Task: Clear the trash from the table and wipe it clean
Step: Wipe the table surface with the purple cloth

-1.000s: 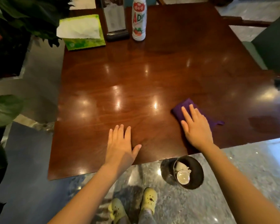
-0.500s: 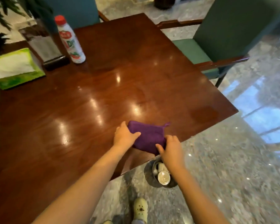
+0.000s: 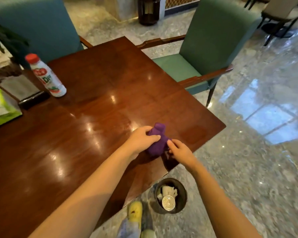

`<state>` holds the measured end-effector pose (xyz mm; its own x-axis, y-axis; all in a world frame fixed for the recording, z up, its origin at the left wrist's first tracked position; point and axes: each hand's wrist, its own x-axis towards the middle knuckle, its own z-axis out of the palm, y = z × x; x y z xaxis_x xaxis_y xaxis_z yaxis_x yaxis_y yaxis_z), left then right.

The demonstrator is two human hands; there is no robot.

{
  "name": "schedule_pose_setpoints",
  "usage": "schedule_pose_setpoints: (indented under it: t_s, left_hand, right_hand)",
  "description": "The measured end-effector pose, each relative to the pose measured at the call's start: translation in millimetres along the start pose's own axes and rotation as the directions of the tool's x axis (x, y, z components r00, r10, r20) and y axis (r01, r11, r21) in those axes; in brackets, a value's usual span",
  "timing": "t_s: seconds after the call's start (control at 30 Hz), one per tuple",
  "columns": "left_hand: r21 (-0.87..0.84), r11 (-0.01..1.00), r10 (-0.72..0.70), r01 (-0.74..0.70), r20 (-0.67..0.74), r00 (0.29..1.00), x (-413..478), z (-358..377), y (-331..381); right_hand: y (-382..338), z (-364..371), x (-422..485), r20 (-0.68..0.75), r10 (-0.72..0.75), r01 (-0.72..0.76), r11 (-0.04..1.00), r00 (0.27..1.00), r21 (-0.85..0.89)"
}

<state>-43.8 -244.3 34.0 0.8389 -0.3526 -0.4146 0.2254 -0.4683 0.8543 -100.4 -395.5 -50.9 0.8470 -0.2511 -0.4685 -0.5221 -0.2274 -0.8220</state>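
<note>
Purple cloth [image 3: 157, 141]: bunched into a lump, just right of frame centre, over the near right part of the table [image 3: 93, 117]. Whether its underside touches the wood cannot be told; a dark shadow lies beneath it.

Left hand [image 3: 141, 140]: fingers and thumb curled round the upper left part of the cloth, gripping it. Right hand [image 3: 181, 151]: thumb and fingers pinch the lower right edge of the cloth. Both forearms are bare and enter from the bottom of the frame.

Table: dark glossy wood, with bright light reflections across the surface. At the left of the frame stands a white drink bottle [image 3: 46, 76] with a red cap, upright. Just left of it is a dark-based sign stand [image 3: 22, 88]; at the left edge is a green tissue box [image 3: 0, 109] with a white tissue showing.

Floor [image 3: 248, 152]: polished marble. Below the table's near edge, lower centre of frame, sits a round dark trash bin [image 3: 183, 191] containing crumpled paper [image 3: 169, 190] and a shiny round item, too blurred to name. A yellow shoe [image 3: 135, 211] is just left of the bin.

Green armchair [image 3: 210, 48] at upper right, pulled up to the table's far side. Blue chair [image 3: 36, 26] at upper left. Dark plant leaves [image 3: 5, 40] at the left edge.
</note>
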Motion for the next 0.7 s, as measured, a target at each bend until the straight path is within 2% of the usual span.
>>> schedule_pose_setpoints:
  t_s: [0.07,0.13,0.2,0.27,0.37,0.47,0.6,0.7]
  left_hand:
    - [-0.11,0.993,0.045,-0.038,0.059,0.997,10.6,1.7,20.0]
    - [-0.261,0.965,0.06,-0.031,0.105,0.993,24.9,2.6,35.5]
    - [-0.393,0.92,0.066,-0.003,0.149,0.987,40.5,3.6,46.8]
    - [-0.469,0.883,0.068,0.025,0.181,0.981,58.0,6.0,52.3]
    - [-0.494,0.867,0.04,0.069,0.206,0.978,80.4,16.0,53.0]
    - [-0.482,0.866,-0.045,0.131,0.186,0.981,99.0,35.6,50.4]
    - [-0.494,0.836,-0.165,0.24,0.19,0.968,114.6,68.4,39.0]
    - [-0.492,0.813,-0.233,0.31,0.212,0.949,120.1,89.4,27.8]
  right_hand:
    - [-11.5,-15.0,3.8,0.093,-0.018,-0.01,0.959,0.996,0.285]
    - [-23.7,-33.9,7.0,0.16,-0.061,-0.04,0.829,0.985,0.558]
    - [-35.7,-53.8,9.5,0.14,-0.063,-0.051,0.727,0.988,0.685]
    - [-43.4,-72.3,15.8,0.086,-0.019,-0.048,0.706,0.996,0.707]
    - [-49.7,-100.0,28.6,-0.012,0.073,-0.046,0.736,0.997,0.675]
    - [-55.7,-129.7,39.9,-0.104,0.124,-0.045,0.83,0.987,0.556]
    - [-57.9,-158.6,55.6,-0.245,0.15,-0.063,0.941,0.958,0.333]
    - [-49.0,-166.5,73.3,-0.305,0.142,-0.123,0.989,0.942,0.083]
